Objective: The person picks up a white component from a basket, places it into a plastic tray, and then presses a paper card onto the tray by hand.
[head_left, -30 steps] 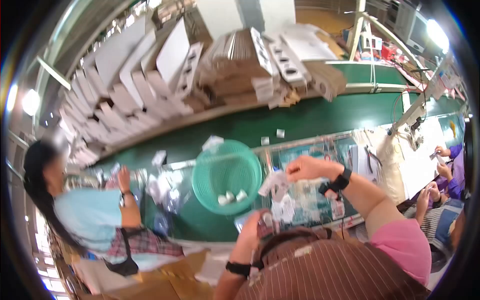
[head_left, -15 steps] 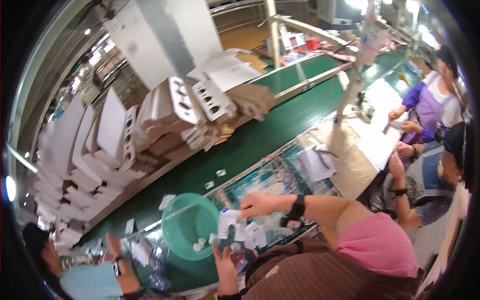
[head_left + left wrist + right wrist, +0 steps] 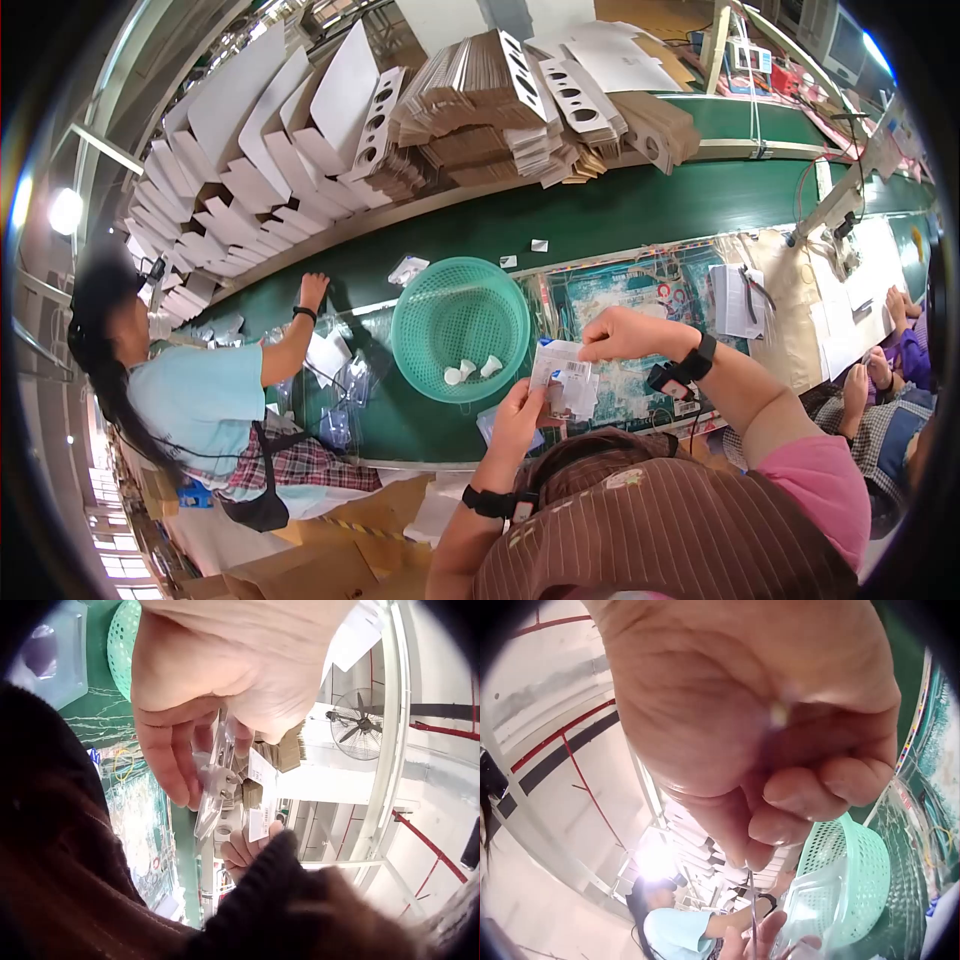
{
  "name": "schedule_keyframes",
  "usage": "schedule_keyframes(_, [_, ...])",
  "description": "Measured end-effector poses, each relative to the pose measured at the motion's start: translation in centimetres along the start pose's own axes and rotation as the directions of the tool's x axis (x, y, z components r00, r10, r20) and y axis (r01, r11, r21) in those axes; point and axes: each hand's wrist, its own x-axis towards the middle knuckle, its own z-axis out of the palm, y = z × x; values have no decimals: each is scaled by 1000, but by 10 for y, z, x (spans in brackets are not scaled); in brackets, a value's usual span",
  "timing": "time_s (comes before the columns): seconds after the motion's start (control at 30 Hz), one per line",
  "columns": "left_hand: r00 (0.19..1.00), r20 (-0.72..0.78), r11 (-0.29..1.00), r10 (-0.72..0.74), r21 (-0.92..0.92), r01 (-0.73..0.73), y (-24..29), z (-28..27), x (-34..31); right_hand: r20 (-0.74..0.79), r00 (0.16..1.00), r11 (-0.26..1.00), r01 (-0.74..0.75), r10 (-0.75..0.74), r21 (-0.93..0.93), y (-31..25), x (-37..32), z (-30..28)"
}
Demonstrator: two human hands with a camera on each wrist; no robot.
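In the head view, my right hand [image 3: 622, 334] pinches the top corner of a white printed card [image 3: 568, 372] with a barcode. My left hand [image 3: 515, 417] is just below and left of it. Seen from the left wrist, my left hand [image 3: 225, 671] grips a clear plastic shell [image 3: 210, 811] with white parts behind or inside it, while the card [image 3: 263, 780] stands close beside it, pinched by my right hand [image 3: 243, 850]. From the right wrist, thumb and fingertips of my right hand [image 3: 757, 735] meet on a thin edge [image 3: 753, 904]; the card's face is hidden there.
A green basket [image 3: 424, 335] holds several white pieces [image 3: 466, 371]. Clear plastic packs [image 3: 342, 400] lie left of it. Behind stand stacked cardboard inserts [image 3: 470, 100]. A person in light blue [image 3: 195, 400] works at left; a tool [image 3: 757, 288] lies on papers at right.
The head view has swung back from its tilt. The card stands more upright, with its barcode visible, and my left hand is now up against its lower left side. The neighbour's arm reaches farther out.
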Motion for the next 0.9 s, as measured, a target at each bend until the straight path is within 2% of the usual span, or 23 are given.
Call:
schedule_keyframes(0.03, [1000,-8,1000,-4,-8,4,-1,0,-1,-129,981,988,139,-148,-75,3,4,5])
schedule_keyframes(0.07, [999,-33,1000,18,4,-18,0,3,-1,-244,923,950,264,-299,-165,5,6,10])
schedule_keyframes(0.1, [998,-57,999,41,19,-40,2,6,-2,-236,925,950,263,-297,-166,4,7,13])
schedule_keyframes(0.17, [995,-93,999,46,-2,-46,3,6,-3,-306,871,920,337,-385,-197,1,8,16])
schedule_keyframes(0.3, [988,-133,996,78,-27,-82,-3,-3,-3,-299,861,905,344,-410,-252,-8,8,23])
schedule_keyframes(0.37, [988,-129,995,85,-42,-91,-7,-5,-4,-380,855,935,308,-352,-174,1,13,22])
schedule_keyframes(0.4, [987,-117,989,114,-79,-124,-4,-3,-4,-372,860,937,305,-349,-172,0,12,19])
schedule_keyframes(0.47, [982,-57,971,181,-148,-188,-6,-7,-3,-402,890,976,190,-215,-102,-6,10,8])
schedule_keyframes(0.5, [981,-64,970,181,-155,-189,-6,-7,-5,-393,894,977,188,-214,-104,-8,9,6])
schedule_keyframes(0.7, [976,-40,962,213,-167,-217,6,-3,-5,-335,900,941,184,-277,-284,-14,9,15])
schedule_keyframes(0.77, [971,-50,949,232,-209,-237,9,-1,-5,-311,858,886,290,-408,-363,-8,14,22])
schedule_keyframes(0.8, [972,-53,949,227,-211,-233,9,-1,-4,-309,861,887,289,-405,-359,-9,14,24])
schedule_keyframes(0.87, [979,-73,978,192,-73,-197,8,-2,-3,-291,873,871,251,-393,-423,-11,14,27])
schedule_keyframes(0.9, [979,-75,979,187,-73,-193,7,-3,-3,-290,874,873,250,-389,-419,-11,14,28])
